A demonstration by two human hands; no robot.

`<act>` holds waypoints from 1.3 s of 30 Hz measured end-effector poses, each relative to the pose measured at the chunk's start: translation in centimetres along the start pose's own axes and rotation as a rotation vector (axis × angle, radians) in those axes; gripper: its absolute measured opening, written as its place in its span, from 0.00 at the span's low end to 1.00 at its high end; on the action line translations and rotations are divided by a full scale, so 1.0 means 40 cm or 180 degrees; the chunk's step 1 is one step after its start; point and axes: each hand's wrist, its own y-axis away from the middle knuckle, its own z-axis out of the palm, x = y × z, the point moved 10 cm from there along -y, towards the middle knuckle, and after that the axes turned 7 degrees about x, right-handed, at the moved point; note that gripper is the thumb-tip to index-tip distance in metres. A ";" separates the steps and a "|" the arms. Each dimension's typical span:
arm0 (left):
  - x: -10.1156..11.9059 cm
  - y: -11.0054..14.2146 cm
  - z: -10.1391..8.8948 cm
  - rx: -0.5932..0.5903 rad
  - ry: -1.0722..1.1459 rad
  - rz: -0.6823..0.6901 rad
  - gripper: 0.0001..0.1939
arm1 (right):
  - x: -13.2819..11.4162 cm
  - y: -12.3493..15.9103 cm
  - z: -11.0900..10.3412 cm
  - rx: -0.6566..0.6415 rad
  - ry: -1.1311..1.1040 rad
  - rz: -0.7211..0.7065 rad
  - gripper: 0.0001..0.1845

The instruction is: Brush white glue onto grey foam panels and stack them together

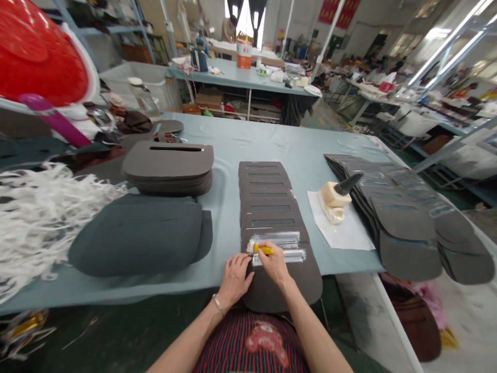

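Over the dark panel (283,282), right fingers (268,259) (nearly together) around yellow brush (266,250).

Brush handle (267,250) yellow; panels (272,214) dark grey, white-streaked; tabletop (225,217) pale blue; garment (231,344) striped, perhaps red-navy.

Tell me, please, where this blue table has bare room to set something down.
The widest bare patch of the blue table lies beyond the middle panels, up to the far edge. A slimmer gap separates those panels from the slotted stack. It is crowded left, with white strips, and right, with overlapping panels.
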 end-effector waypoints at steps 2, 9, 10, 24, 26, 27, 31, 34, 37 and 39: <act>-0.001 0.002 0.006 -0.0029 -0.0050 0.0005 0.19 | 0.069 -0.008 -0.068 0.0169 0.0204 0.0195 0.13; -0.005 -0.005 0.008 -0.0037 -0.0030 -0.0054 0.19 | 0.309 -0.036 -0.415 0.1102 0.1231 0.0777 0.18; -0.006 -0.005 0.007 -0.0029 -0.0012 -0.0082 0.19 | 0.311 -0.039 -0.419 0.1089 0.1314 0.0742 0.17; -0.007 0.055 0.003 -0.0316 0.0099 0.0109 0.21 | 0.021 0.080 -0.057 0.0007 0.0025 0.0037 0.11; -0.010 0.057 0.006 -0.0307 0.0058 0.0114 0.21 | 0.107 0.073 -0.148 0.0307 0.0225 0.0324 0.12; -0.011 0.057 0.006 -0.0291 0.0050 0.0106 0.21 | 0.158 0.070 -0.214 0.0537 0.0372 0.0510 0.13; -0.009 0.053 0.000 -0.0244 0.0036 0.0107 0.21 | 0.247 0.077 -0.404 0.1353 0.0995 0.0892 0.16; -0.004 0.052 -0.004 -0.0229 0.0021 0.0134 0.21 | 0.149 0.093 -0.309 0.1226 0.0701 0.0592 0.15; -0.002 0.053 -0.003 -0.0205 -0.0002 0.0157 0.21 | 0.032 0.114 -0.117 0.0396 0.0152 0.0195 0.12; -0.003 0.052 -0.003 -0.0176 -0.0016 0.0161 0.20 | 0.029 0.126 -0.079 0.0143 0.0124 0.0163 0.12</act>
